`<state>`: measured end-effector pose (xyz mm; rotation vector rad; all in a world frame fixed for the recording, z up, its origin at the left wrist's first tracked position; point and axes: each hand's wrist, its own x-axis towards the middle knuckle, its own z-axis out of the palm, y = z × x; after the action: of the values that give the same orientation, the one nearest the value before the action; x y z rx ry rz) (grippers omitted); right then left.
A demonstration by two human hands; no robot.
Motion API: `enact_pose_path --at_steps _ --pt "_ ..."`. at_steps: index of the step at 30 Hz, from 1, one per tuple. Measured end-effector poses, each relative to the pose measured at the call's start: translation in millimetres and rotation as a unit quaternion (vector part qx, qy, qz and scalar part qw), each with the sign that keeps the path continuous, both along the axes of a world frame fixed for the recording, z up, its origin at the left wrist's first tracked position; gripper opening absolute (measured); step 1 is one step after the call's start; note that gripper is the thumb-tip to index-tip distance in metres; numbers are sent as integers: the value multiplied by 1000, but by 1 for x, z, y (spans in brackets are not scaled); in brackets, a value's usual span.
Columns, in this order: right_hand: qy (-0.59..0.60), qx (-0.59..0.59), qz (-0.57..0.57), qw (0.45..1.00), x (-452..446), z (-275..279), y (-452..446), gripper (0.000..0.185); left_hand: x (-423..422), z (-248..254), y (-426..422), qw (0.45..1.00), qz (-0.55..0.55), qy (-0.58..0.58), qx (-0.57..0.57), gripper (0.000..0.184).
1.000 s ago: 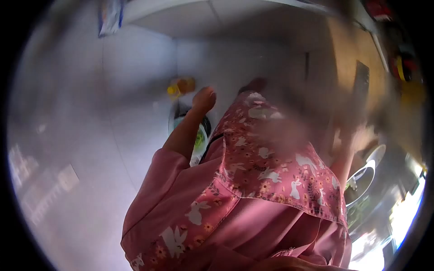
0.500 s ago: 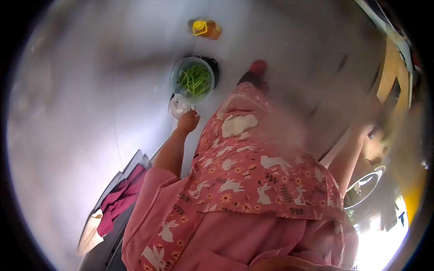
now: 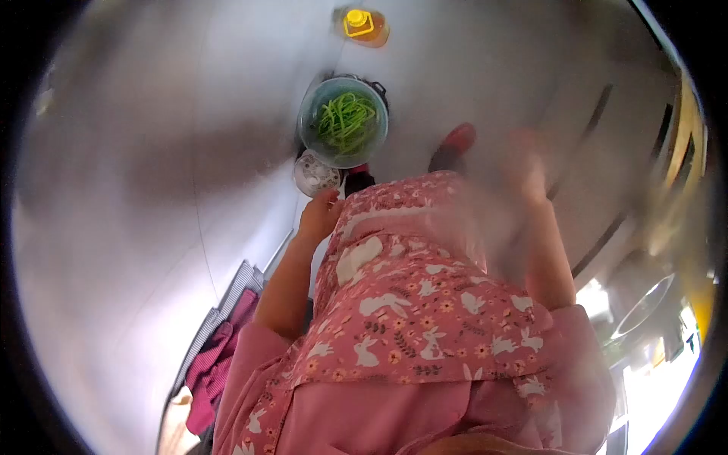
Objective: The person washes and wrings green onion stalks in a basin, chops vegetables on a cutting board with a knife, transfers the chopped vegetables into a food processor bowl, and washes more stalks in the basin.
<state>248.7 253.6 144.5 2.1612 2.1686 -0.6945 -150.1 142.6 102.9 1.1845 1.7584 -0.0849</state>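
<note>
My left hand (image 3: pixel 320 216) hangs beside my apron, just below a small whitish round dish (image 3: pixel 316 174). Its fingers are loosely bent and slightly apart, and nothing shows in them. Above the dish is a translucent bowl (image 3: pixel 305 125) holding long green vegetable strips (image 3: pixel 346 123). My right hand (image 3: pixel 527 167) is out over the floor at the right, badly smeared, so its fingers and anything in them cannot be made out.
A bottle of amber liquid with a yellow cap and handle (image 3: pixel 368 27) stands on the floor (image 3: pixel 250 91) past the bowl. My red-tipped shoe (image 3: pixel 459 137) shows below the apron. Dark red cloth (image 3: pixel 220 364) lies at lower left. A blurred round rim (image 3: pixel 643 307) is at right.
The view has shifted, showing the bowl larger and nearer the middle. My right hand has come from the far right in towards the front of my body. My left hand stays near the dish.
</note>
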Motion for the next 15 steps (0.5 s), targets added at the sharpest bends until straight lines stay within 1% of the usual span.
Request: enact_pose_path --at_steps 1,3,4,5,6,7,9,10,11,13,14,15 --pt "26 -52 4 998 -23 -22 -8 27 -16 -6 -6 1000 -6 -2 -7 34" --pt "147 -115 -99 977 -74 -73 -34 24 -44 -23 -12 999 -12 -19 -29 33" --pt "207 -113 -128 963 -104 -100 -49 24 -63 -42 -16 999 -14 -20 -33 33" --pt "231 -100 -117 961 -130 -136 -71 24 -80 -58 -23 999 -44 -3 5 33" --pt "254 -171 -142 941 -162 -155 -84 26 -98 -71 -31 996 -71 14 42 32" --pt "394 -165 -149 892 -186 -220 -119 25 -108 -79 -32 997 -71 15 33 32" --pt "396 -291 -214 844 -247 -248 -140 29 -114 -101 -11 992 -106 39 52 31" --pt "404 -294 -192 845 -268 -257 -149 30 -116 -125 -6 991 -120 13 64 31" --pt "402 -297 -200 843 -287 -269 -148 30 -120 -157 -1 990 -126 9 57 31" --pt "362 -302 -169 866 -305 -290 -141 32 -114 -219 12 996 -69 -49 24 33" --pt "361 -304 -175 864 -307 -317 -137 32 -109 -250 18 996 -51 -67 11 34" --pt "257 -280 -68 922 -307 -350 -129 36 -102 -275 23 997 -19 -50 60 35"
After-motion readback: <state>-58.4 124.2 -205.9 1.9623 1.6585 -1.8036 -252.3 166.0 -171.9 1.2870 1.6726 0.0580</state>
